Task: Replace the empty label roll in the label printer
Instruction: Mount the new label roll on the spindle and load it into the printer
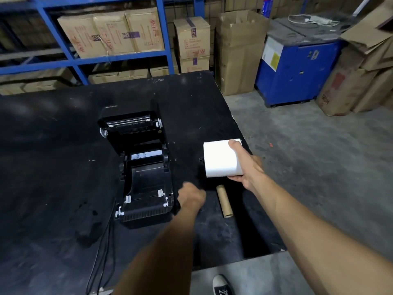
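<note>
The black label printer (144,184) sits on the black table (53,167) with its lid (131,126) swung up and its roll bay showing no roll. My right hand (246,167) grips a full white label roll (222,159) just right of the printer, at the table's right edge. The empty brown cardboard core (224,202) lies on the table below that roll. My left hand (190,195) hovers blurred beside the printer's right front corner, between printer and core; its fingers cannot be made out.
Black cables (102,252) run from the printer's front left toward the near table edge. Behind the table stand blue shelving (163,28) with cardboard boxes. A blue machine (297,67) and more cartons stand on the concrete floor at right. My shoe (222,285) shows below.
</note>
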### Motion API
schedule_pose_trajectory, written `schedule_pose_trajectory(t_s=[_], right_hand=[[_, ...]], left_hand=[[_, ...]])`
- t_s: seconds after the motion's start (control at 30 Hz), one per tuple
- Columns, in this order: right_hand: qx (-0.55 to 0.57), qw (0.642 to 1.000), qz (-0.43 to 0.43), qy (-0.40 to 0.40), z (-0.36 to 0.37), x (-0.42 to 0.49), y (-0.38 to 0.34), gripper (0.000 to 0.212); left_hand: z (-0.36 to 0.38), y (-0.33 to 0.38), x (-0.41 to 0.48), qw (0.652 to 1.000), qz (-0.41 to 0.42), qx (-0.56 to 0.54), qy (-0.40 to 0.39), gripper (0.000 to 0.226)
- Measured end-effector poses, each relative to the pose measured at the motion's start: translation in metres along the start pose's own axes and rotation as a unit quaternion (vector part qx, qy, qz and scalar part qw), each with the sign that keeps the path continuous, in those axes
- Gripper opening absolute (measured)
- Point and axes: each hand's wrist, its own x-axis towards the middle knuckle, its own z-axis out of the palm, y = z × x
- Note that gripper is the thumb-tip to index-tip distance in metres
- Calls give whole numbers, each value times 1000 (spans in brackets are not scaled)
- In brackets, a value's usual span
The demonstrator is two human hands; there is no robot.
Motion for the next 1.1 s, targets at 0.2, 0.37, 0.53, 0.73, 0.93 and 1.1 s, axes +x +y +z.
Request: schedule_pose_trajectory(t_s=[0.2, 0.37, 0.53, 0.73, 0.93, 1.1], right_hand=[[-30, 999, -13, -8, -13, 15, 1, 40], [-38, 999, -13, -15, -15, 19, 2, 40], [-32, 999, -16, -16, -10, 17, -1, 44], [-27, 999, -15, -18, 8, 11, -8, 49], [-35, 999, -25, -22, 17, 6, -20, 52], [-27, 999, -27, -27, 23, 2, -25, 65]], left_hand=[[39, -23, 2, 968, 99, 221, -65, 70], [40, -20, 9, 987, 49, 147, -41, 55], [11, -7, 16, 997, 15, -69, 31, 33], [-33, 31, 32, 950, 83, -300, -9, 24], [-60, 41, 27, 901, 62, -413, -114, 19], [-74, 44, 23, 893, 102, -424, -112, 19]])
